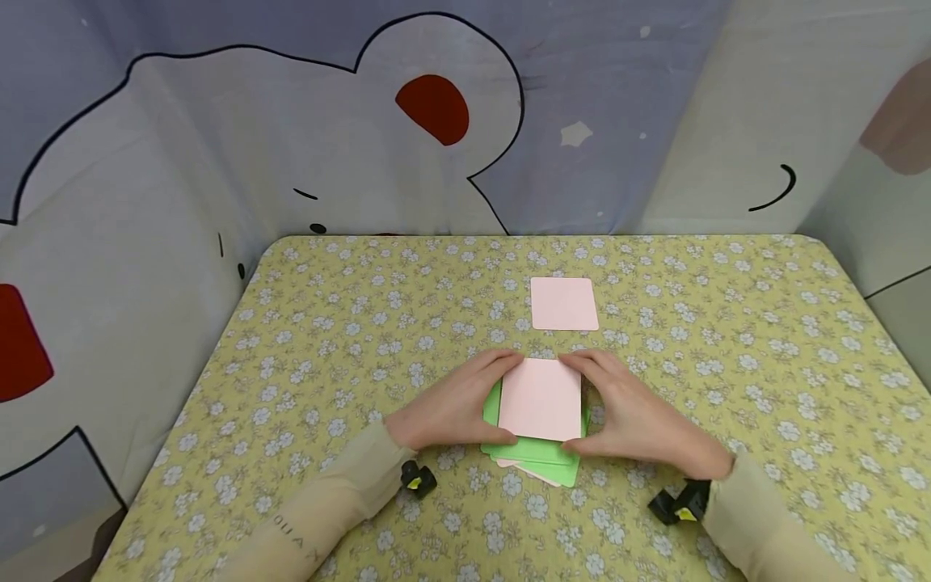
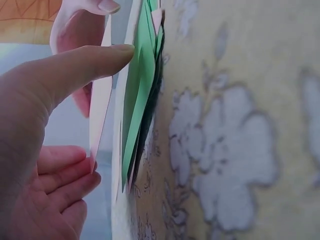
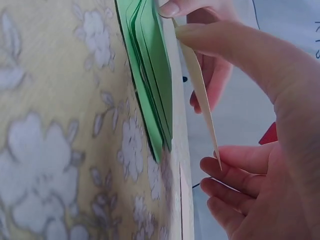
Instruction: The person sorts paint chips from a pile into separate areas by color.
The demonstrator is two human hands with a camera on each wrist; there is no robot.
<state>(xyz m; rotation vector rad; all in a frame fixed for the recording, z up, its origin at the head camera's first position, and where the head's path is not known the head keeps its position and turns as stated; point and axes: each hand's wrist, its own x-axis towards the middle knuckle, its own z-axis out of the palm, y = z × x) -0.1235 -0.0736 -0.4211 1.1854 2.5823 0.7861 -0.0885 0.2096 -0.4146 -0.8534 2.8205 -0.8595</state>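
Note:
Both hands hold one square pink card (image 1: 541,400) by its edges. At its left side, my left hand (image 1: 461,404) pinches it between thumb and fingers; my right hand (image 1: 636,412) does the same on the right. Under it lies a loose, uneven pile of green cards (image 1: 541,451), with a few pink edges poking out at the front. Both wrist views show the held pink card (image 2: 101,100) raised a little off the pile, with a gap between it and the green cards (image 3: 152,65).
Beyond the hands, a second pink card (image 1: 564,304) lies flat on the table. A yellow cloth with white flowers (image 1: 327,323) covers the tabletop. Printed curtains (image 1: 291,145) hang behind and at the sides of it.

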